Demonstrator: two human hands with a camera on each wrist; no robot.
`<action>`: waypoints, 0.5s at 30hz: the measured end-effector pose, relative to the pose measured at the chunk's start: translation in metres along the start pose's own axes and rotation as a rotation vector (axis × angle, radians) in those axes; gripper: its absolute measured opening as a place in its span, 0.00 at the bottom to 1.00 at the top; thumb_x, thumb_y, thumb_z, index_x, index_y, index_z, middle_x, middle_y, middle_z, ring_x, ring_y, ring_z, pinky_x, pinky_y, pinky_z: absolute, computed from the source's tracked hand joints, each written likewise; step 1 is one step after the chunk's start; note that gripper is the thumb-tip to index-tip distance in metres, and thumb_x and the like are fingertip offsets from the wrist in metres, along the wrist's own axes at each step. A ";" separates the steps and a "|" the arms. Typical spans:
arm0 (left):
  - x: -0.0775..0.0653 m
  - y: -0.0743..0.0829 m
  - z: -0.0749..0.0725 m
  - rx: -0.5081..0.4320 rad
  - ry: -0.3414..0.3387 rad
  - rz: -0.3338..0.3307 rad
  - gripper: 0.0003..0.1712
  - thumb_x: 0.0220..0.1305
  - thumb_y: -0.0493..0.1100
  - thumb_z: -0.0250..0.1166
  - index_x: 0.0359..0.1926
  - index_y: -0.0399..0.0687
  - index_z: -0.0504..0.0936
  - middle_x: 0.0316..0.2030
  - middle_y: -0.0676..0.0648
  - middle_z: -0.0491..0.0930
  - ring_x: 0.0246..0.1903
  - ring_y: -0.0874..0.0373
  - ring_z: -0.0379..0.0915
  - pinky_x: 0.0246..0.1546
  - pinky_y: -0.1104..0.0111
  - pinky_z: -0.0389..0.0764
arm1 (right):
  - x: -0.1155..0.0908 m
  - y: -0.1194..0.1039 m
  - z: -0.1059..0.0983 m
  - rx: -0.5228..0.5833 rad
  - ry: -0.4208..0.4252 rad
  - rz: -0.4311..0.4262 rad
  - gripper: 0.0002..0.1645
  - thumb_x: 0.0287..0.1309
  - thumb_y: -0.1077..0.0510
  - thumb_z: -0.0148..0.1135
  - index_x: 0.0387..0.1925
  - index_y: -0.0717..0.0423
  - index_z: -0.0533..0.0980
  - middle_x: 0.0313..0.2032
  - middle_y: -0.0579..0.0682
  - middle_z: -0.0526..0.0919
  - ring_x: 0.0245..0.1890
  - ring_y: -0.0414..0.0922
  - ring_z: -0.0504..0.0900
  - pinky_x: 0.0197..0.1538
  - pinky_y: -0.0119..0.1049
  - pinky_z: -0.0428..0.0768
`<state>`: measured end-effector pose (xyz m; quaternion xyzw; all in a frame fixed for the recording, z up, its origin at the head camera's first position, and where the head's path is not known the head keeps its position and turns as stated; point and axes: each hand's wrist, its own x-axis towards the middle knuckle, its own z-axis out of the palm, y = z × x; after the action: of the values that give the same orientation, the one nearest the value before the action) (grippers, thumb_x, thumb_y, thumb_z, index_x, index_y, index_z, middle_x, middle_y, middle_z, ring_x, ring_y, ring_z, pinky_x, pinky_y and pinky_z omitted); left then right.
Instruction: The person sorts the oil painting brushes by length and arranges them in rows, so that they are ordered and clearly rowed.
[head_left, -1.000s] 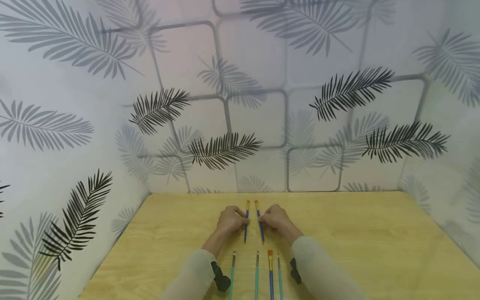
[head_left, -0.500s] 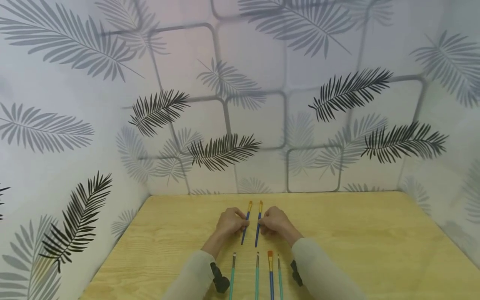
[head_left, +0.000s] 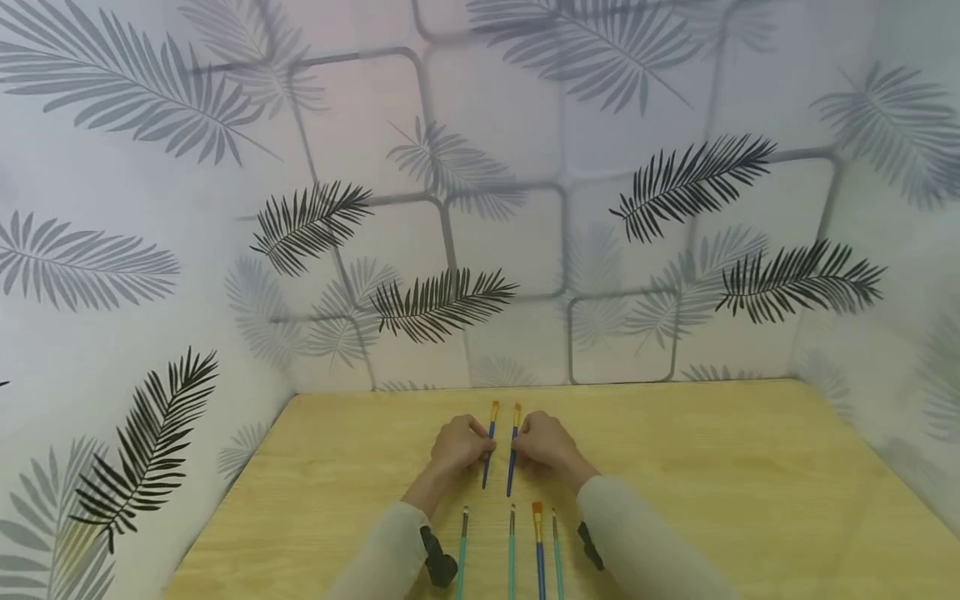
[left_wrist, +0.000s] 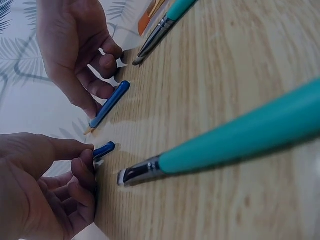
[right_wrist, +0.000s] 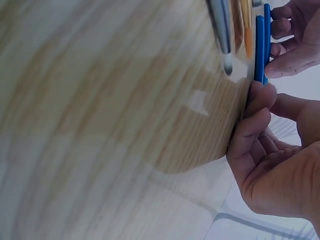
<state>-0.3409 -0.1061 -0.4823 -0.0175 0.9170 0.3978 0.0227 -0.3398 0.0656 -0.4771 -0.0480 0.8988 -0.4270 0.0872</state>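
Note:
Near the far side of the table, my left hand (head_left: 461, 442) pinches a thin paintbrush (head_left: 492, 430) with a blue handle and golden-orange tip. Just to its right, my right hand (head_left: 546, 439) holds a similar blue paintbrush (head_left: 511, 475) between thumb and fingers. Both brushes point away from me, side by side with a narrow gap, tips leaning slightly right. From the left wrist, the end of the left brush (left_wrist: 104, 149) pokes out past my thumb, while more of the right brush (left_wrist: 111, 104) shows. My right fingers (right_wrist: 256, 125) hide part of their brush in the right wrist view.
Closer to me lie a teal paintbrush (head_left: 461, 554) on the left, another teal brush (head_left: 512, 550), a blue brush (head_left: 540, 554) with wide orange bristles, and a thin teal brush (head_left: 558, 560). The wooden table (head_left: 712, 500) meets a leaf-patterned wall (head_left: 517, 333) behind.
The right brush has turned, its handle end swinging left so it now lies nearly parallel to the left one. The left brush's handle end also shifted slightly left. Both hands stay almost in place.

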 end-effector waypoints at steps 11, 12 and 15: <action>-0.003 -0.002 -0.007 -0.037 -0.024 0.013 0.11 0.61 0.43 0.70 0.39 0.42 0.80 0.25 0.48 0.84 0.21 0.58 0.77 0.22 0.70 0.75 | 0.009 0.000 0.006 -0.120 0.083 -0.013 0.12 0.55 0.61 0.62 0.19 0.53 0.72 0.17 0.45 0.76 0.17 0.40 0.70 0.20 0.30 0.66; -0.003 -0.002 -0.007 -0.044 -0.026 0.017 0.11 0.61 0.43 0.70 0.38 0.41 0.80 0.25 0.47 0.84 0.20 0.58 0.76 0.22 0.71 0.75 | 0.010 0.001 0.005 -0.119 0.088 -0.014 0.11 0.55 0.60 0.63 0.19 0.53 0.73 0.18 0.45 0.76 0.18 0.41 0.71 0.20 0.30 0.66; -0.004 -0.003 -0.008 -0.067 -0.043 0.022 0.10 0.64 0.43 0.68 0.38 0.41 0.79 0.26 0.47 0.84 0.19 0.58 0.75 0.21 0.71 0.75 | 0.009 0.004 0.003 -0.119 0.098 -0.013 0.07 0.57 0.59 0.62 0.25 0.55 0.76 0.21 0.46 0.80 0.19 0.41 0.74 0.21 0.30 0.69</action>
<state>-0.3372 -0.1141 -0.4789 0.0007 0.9026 0.4289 0.0374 -0.3484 0.0640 -0.4834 -0.0378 0.9254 -0.3752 0.0375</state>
